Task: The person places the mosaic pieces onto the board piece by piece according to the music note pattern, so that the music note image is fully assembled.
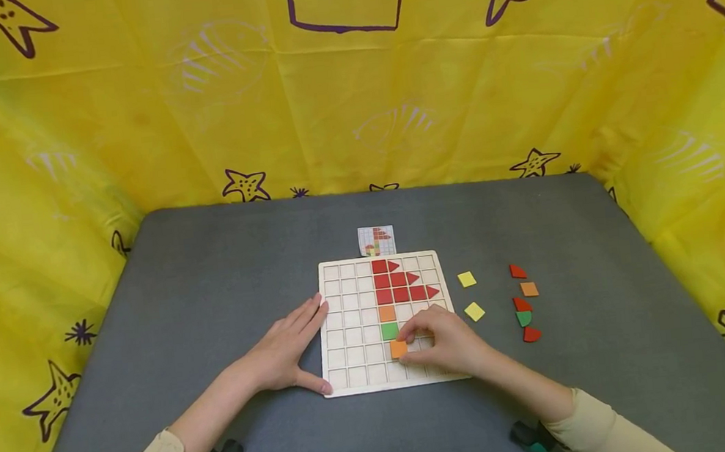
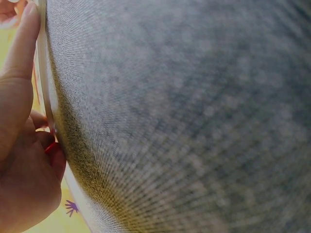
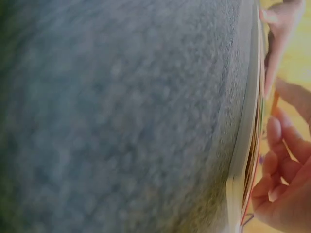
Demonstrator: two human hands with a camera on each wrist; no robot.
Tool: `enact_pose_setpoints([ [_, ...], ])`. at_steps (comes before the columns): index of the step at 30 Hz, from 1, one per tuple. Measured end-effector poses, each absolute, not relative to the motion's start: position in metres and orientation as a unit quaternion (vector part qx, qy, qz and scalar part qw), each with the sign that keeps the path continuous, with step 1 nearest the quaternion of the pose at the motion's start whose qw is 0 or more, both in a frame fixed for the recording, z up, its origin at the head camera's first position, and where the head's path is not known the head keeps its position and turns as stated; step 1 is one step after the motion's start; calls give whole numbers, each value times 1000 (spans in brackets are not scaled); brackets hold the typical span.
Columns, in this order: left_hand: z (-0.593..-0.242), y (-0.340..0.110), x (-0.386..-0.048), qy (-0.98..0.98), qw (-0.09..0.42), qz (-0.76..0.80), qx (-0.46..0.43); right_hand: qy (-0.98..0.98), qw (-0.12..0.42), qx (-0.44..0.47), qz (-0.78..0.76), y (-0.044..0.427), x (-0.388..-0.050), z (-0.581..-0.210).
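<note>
Head view, with 2 wrist views. A pale gridded board (image 1: 357, 377) lies flat on a gray surface (image 1: 239, 253). The 2 hands are apart. The left hand (image 1: 286, 352) steadies the board with extended fingers: the fingertips touch its left edge and the thumb rests at the near left corner. The right hand (image 1: 450, 340) pinches 1 orange square (image 1: 398, 349) between thumb and fingers; the right wrist view shows this piece tilted and apparently just above the board, over the cell nearest the green square (image 1: 390, 331).

Already in the grid, the 3 far rows carry red squares (image 1: 382, 281), numbering 1, 2 and 3 from far to near, each row ending at the right in 1 red triangle (image 1: 413, 278). Below them, in the same column as the leftmost squares, sit a second orange square (image 1: 387, 313) and then the green square.

A small printed card (image 1: 376, 239) with a colored pattern lies just beyond the board's far edge. To the right of the board are 2 yellow squares (image 1: 467, 279); farther right, a loose column comprises 3 red rounded pieces (image 1: 517, 271), 1 orange tile (image 1: 529, 289) and 1 green rounded piece (image 1: 524, 319). Yellow cloth (image 1: 350, 109) with printed stars and fish hangs behind and at both sides.
</note>
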State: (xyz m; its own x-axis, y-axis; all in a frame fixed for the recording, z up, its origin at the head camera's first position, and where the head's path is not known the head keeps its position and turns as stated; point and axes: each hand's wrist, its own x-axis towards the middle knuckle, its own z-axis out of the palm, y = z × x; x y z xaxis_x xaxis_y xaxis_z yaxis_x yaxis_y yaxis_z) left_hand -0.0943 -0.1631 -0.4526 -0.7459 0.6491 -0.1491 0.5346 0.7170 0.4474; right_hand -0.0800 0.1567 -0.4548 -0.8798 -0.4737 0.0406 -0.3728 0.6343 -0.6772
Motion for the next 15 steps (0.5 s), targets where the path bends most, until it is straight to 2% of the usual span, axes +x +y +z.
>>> enact_pose_setpoints([
  [15, -453, -164, -95, 914, 147, 196, 325, 915, 58, -245, -315, 144, -78, -454],
])
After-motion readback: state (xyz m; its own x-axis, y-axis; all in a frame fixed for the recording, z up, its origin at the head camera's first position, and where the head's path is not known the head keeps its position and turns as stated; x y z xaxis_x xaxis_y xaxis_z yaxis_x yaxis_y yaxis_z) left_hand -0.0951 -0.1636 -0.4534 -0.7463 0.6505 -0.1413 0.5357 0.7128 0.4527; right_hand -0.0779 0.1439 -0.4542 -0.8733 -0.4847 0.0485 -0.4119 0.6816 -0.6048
